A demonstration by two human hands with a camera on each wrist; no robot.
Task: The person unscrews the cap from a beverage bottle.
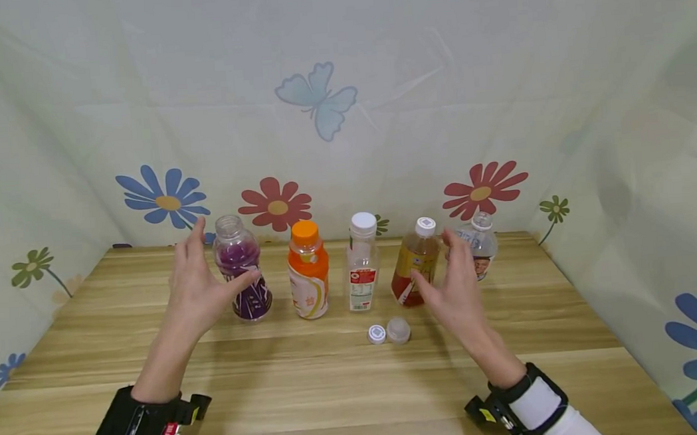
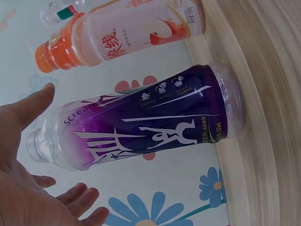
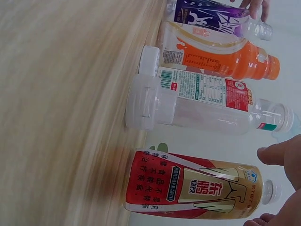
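Note:
My left hand [image 1: 199, 280], fingers spread, is beside a purple-labelled drink bottle [image 1: 245, 270] with an open neck. In the left wrist view the thumb and fingers stand on either side of this bottle's clear neck [image 2: 37, 146]. My right hand [image 1: 457, 290] is held with thumb and fingers apart at a gold-and-red drink bottle [image 1: 414, 267] topped by a white cap [image 1: 425, 226]. Nothing is gripped in either hand. Behind the right hand, a clear bottle [image 1: 483, 242] is partly hidden.
Between the hands stand an orange-capped bottle [image 1: 308, 273] and a clear white-capped bottle [image 1: 362, 263]. In front lie a small white cap [image 1: 376, 334] and a translucent cap [image 1: 399, 331], side by side on the wooden table [image 1: 312, 406]. A flowered cloth [image 1: 403, 134] hangs behind.

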